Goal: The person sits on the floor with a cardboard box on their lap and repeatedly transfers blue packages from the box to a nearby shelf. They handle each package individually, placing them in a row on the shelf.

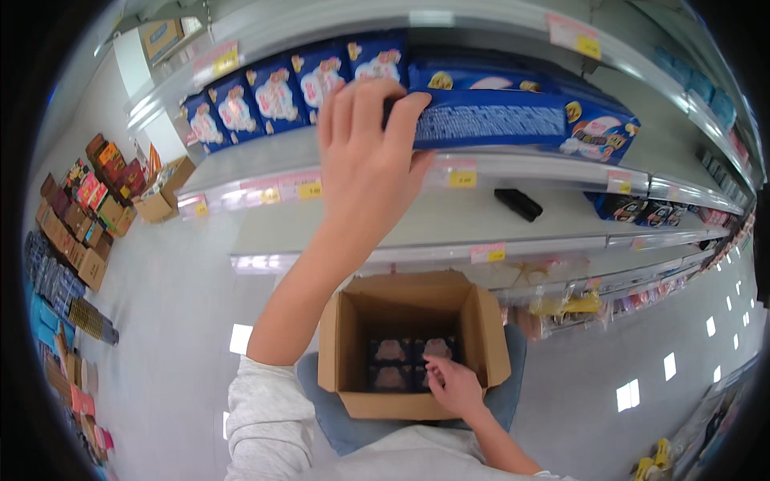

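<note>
My left hand (373,126) is raised to the upper shelf, its fingers and thumb around the near end of a long blue package (490,120) that lies on its side at the shelf edge. Left of it, several blue packages (277,96) with a white and pink print stand in a row. Below, my right hand (454,382) reaches over the near right part of an open cardboard box (415,406) on my lap, fingers loosely curled and above similar packages (390,350) inside. Whether its fingertips touch one cannot be told.
A lower shelf (361,222) holds a black object (518,204) and more packs (631,208) at the right. Price tags line the shelf edges. Bagged goods (565,303) hang or lie lower right. Cardboard boxes (93,267) and stacked goods stand along the far left.
</note>
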{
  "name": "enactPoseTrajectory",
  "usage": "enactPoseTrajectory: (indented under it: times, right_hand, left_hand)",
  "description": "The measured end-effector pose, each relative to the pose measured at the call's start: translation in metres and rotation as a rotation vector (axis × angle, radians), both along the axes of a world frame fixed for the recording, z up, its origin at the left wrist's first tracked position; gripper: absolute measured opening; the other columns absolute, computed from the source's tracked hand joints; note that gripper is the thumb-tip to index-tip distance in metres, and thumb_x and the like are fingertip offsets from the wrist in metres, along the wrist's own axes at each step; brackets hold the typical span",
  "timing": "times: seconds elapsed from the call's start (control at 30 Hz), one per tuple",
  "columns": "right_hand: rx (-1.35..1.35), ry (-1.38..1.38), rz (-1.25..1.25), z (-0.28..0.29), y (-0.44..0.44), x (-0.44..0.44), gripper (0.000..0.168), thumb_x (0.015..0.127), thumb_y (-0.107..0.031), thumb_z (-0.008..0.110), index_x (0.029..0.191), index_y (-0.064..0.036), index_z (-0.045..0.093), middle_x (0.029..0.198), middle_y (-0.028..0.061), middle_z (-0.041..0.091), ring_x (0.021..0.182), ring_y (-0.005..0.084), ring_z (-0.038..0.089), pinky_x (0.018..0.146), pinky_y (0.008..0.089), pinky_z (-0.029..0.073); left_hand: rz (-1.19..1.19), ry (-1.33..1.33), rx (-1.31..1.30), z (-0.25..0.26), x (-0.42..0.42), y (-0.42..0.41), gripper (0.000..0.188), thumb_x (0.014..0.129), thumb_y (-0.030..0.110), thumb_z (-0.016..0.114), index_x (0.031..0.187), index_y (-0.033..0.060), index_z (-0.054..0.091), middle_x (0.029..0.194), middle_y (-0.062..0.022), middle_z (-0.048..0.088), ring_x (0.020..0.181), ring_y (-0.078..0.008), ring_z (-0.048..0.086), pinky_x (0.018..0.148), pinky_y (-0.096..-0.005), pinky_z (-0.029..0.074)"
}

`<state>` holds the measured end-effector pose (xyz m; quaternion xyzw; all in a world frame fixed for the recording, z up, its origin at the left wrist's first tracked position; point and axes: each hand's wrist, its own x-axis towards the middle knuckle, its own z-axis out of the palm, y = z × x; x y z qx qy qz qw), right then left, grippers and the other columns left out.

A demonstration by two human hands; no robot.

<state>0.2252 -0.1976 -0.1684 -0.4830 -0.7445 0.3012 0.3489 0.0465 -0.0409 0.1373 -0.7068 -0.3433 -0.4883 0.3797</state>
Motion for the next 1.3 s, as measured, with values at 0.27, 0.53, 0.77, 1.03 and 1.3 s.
enactPoseTrajectory:
  times: [0.27, 0.53, 0.77, 1.03, 1.3]
  right_hand:
    - [0.089, 0.715, -0.373, 0.027, -0.015, 0.018, 0.040, 0.086, 0.007, 0.070, 0.124, 0.001, 0.060, 0.118, 0.0150, 0.067, 0.096, 0.0190, 0.067, 0.089, 0.0323, 0.054]
    - [0.223, -0.227, 0.217, 0.095, 0.016, 0.027, 0.069, 0.074, -0.005, 0.081, 0.138, -0.006, 0.057, 0.138, 0.0157, 0.058, 0.129, 0.0365, 0.055, 0.107, 0.0473, 0.046]
    - [0.041, -0.579, 0.464, 0.060, 0.042, 0.004, 0.065, 0.074, -0.009, 0.081, 0.135, -0.007, 0.059, 0.132, 0.0116, 0.064, 0.127, 0.0320, 0.057, 0.108, 0.0435, 0.044]
    - [0.187, -0.952, 0.559, 0.015, 0.109, -0.037, 0.050, 0.069, -0.013, 0.084, 0.114, -0.008, 0.065, 0.107, 0.0081, 0.067, 0.107, 0.0279, 0.063, 0.087, 0.0403, 0.052]
    - [0.455, -1.054, 0.440, -0.103, 0.133, -0.097, 0.027, 0.076, -0.017, 0.075, 0.100, -0.008, 0.066, 0.100, 0.0089, 0.066, 0.097, 0.0264, 0.065, 0.077, 0.0390, 0.054]
  left_hand:
    - [-0.123, -0.024, -0.331, -0.088, -0.043, -0.108, 0.061, 0.062, 0.000, 0.077, 0.121, 0.0013, 0.062, 0.122, -0.0143, 0.065, 0.109, -0.0343, 0.064, 0.097, -0.0472, 0.049]
    - [-0.096, 0.046, -0.960, -0.242, -0.048, -0.176, 0.062, 0.060, 0.008, 0.080, 0.121, 0.0027, 0.065, 0.116, -0.0116, 0.065, 0.107, -0.0325, 0.064, 0.092, -0.0444, 0.052]
    - [-0.093, -0.191, -1.139, -0.289, -0.049, -0.193, 0.066, 0.066, 0.016, 0.085, 0.127, 0.0041, 0.062, 0.123, -0.0117, 0.063, 0.112, -0.0320, 0.063, 0.095, -0.0426, 0.052]
    - [0.020, -0.166, -1.173, -0.303, -0.045, -0.198, 0.045, 0.084, 0.028, 0.078, 0.120, 0.0045, 0.065, 0.111, -0.0124, 0.065, 0.100, -0.0288, 0.066, 0.087, -0.0401, 0.053]
    - [0.001, -0.020, -1.246, -0.322, -0.040, -0.220, 0.018, 0.094, 0.024, 0.064, 0.095, 0.0070, 0.068, 0.084, -0.0051, 0.065, 0.079, -0.0214, 0.066, 0.070, -0.0346, 0.055]
